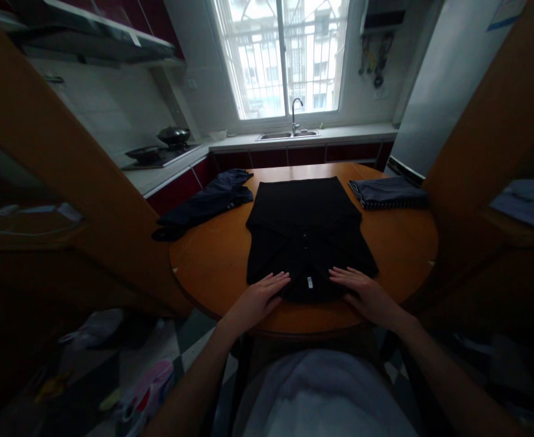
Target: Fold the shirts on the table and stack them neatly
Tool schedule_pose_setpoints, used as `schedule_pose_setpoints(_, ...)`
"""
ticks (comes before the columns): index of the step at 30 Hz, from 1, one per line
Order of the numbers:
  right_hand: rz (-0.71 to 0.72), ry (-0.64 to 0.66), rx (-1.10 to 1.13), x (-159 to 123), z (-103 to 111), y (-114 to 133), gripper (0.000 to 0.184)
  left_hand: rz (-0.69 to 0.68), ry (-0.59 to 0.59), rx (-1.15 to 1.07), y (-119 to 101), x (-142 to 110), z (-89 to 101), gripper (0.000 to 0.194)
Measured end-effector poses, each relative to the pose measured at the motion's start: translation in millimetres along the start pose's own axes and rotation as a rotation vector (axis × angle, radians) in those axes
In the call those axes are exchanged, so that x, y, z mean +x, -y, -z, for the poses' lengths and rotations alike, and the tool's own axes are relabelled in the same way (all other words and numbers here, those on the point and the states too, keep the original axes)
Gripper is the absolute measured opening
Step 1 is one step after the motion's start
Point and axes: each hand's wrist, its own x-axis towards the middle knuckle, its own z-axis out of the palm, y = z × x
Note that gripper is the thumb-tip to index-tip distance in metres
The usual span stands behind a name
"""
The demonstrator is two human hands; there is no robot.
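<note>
A black shirt point(304, 224) lies flat on the round wooden table point(398, 243), its collar end with a small white label nearest me. My left hand point(260, 297) rests palm down on the near left edge of the shirt, fingers stretched out. My right hand point(363, 292) lies flat on the near right edge in the same way, fingers apart. Neither hand holds anything.
A dark blue garment point(207, 203) hangs over the table's left edge. A folded grey striped cloth point(388, 193) sits at the far right. Behind the table are a counter with a sink point(289, 135) and a stove with a wok point(173, 136). Bags lie on the floor point(112, 364) at the left.
</note>
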Motion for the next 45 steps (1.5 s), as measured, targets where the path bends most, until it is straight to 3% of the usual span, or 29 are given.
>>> schedule_pose_setpoints(7,0.011,-0.046,0.000,-0.1,-1.4,-0.6,0.052,-0.010,-0.108,0.044,-0.2,1.4,-9.5,0.043)
schedule_pose_setpoints(16,-0.029,-0.049,-0.008,-3.9,4.2,4.3,0.033,-0.008,-0.143,0.004,-12.9,-5.9,-2.8,0.036)
schedule_pose_setpoints(24,-0.266,-0.073,0.199,8.1,14.9,14.0,0.024,0.194,-0.226,-0.207,-13.1,8.8,4.3,0.024)
schedule_pose_setpoints(29,-0.349,-0.228,0.227,26.5,9.6,11.7,0.027,0.275,-0.261,-0.304,-7.9,29.3,6.6,0.026)
schedule_pose_setpoints(32,-0.376,-0.298,0.201,34.2,1.7,6.3,0.033,0.302,-0.283,-0.307,-3.5,36.6,4.7,0.028)
schedule_pose_setpoints(36,-0.424,-0.288,0.118,40.6,-5.5,1.5,0.036,0.346,-0.289,-0.265,-0.8,41.1,0.8,0.034)
schedule_pose_setpoints(41,-0.544,-0.275,-0.100,42.2,-8.1,4.7,0.036,0.413,-0.275,-0.111,-1.1,44.5,-2.2,0.039)
schedule_pose_setpoints(45,-0.539,-0.309,-0.266,36.4,-15.3,5.3,0.036,0.396,-0.255,0.048,3.4,45.1,-5.4,0.033)
